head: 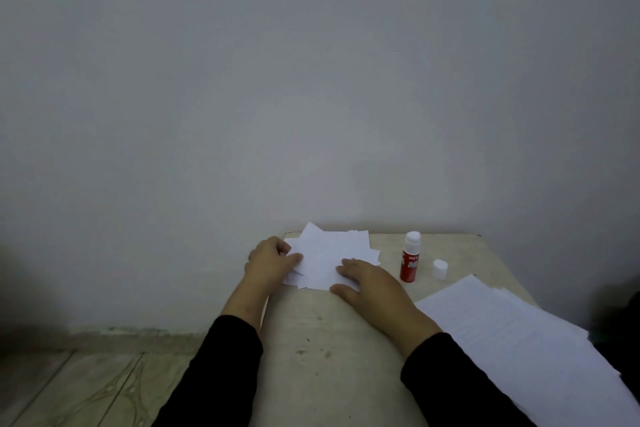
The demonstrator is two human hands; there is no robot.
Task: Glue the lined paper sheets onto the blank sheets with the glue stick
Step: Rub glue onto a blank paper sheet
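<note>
A loose pile of small white paper sheets (pixel 329 251) lies at the far left of the table. My left hand (pixel 272 262) pinches the pile's left edge between thumb and fingers. My right hand (pixel 370 282) lies flat, fingers straight, pressing on the pile's near right part. A red glue stick (pixel 409 262) stands upright and uncapped to the right of the pile, its white tip up. Its white cap (pixel 440 269) sits on the table just right of it. A stack of larger lined sheets (pixel 519 333) lies at the near right.
The beige table (pixel 329 340) stands against a plain grey wall (pixel 311 80). Its left edge drops to a tiled floor (pixel 86 385). Something dark (pixel 620 308) sits beyond the table's right edge.
</note>
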